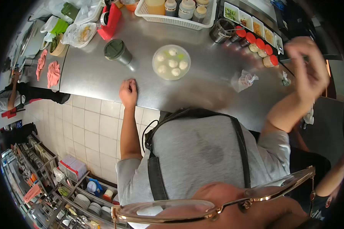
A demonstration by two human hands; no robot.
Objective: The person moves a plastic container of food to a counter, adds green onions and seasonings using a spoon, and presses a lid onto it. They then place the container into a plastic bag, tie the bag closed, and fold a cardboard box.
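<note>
The person wears a grey short-sleeved T-shirt with a darker patch, black straps, and gold-framed glasses.

Commercial kitchen, steel counter, red-lidded jars, garnish trays, tiled floor

An upright round bowl holds white balls in broth.

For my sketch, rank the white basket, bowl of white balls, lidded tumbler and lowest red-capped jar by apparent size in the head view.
Largest to smallest:
white basket
bowl of white balls
lidded tumbler
lowest red-capped jar
</note>
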